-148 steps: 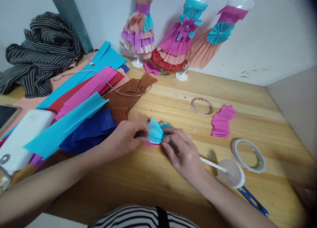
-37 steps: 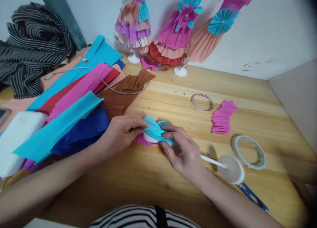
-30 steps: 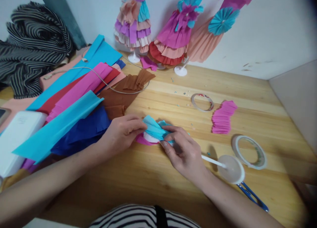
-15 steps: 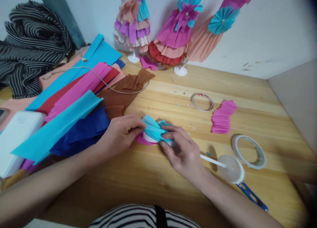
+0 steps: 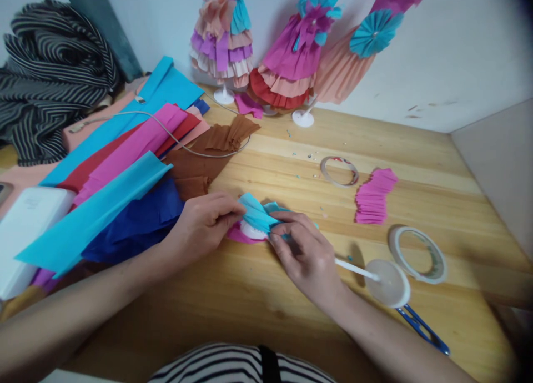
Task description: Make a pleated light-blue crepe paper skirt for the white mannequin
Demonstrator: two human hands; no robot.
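Observation:
Between my hands is a strip of light blue crepe paper (image 5: 259, 212), folded across a white form (image 5: 252, 229) with a piece of magenta paper (image 5: 239, 233) beneath it. My left hand (image 5: 208, 219) pinches the strip's left end between thumb and forefinger. At the other end, my right hand (image 5: 306, 247) is closed on the paper with thumb and fingertips. A white rod with a round white base (image 5: 388, 283) emerges from behind my right hand; the form lies on its side.
Several crepe paper sheets (image 5: 125, 144) are piled on the left beside a white box (image 5: 35, 233). Dressed paper figures (image 5: 222, 44) stand along the wall. On the right lie a tape roll (image 5: 418, 255), a thinner ring (image 5: 339, 172), gathered pink paper (image 5: 377, 197) and a blue-handled tool (image 5: 423, 330).
My right fingers have shifted slightly, drawing the blue paper upward, and more of the white form shows below it. My left hand keeps its pinch almost in place.

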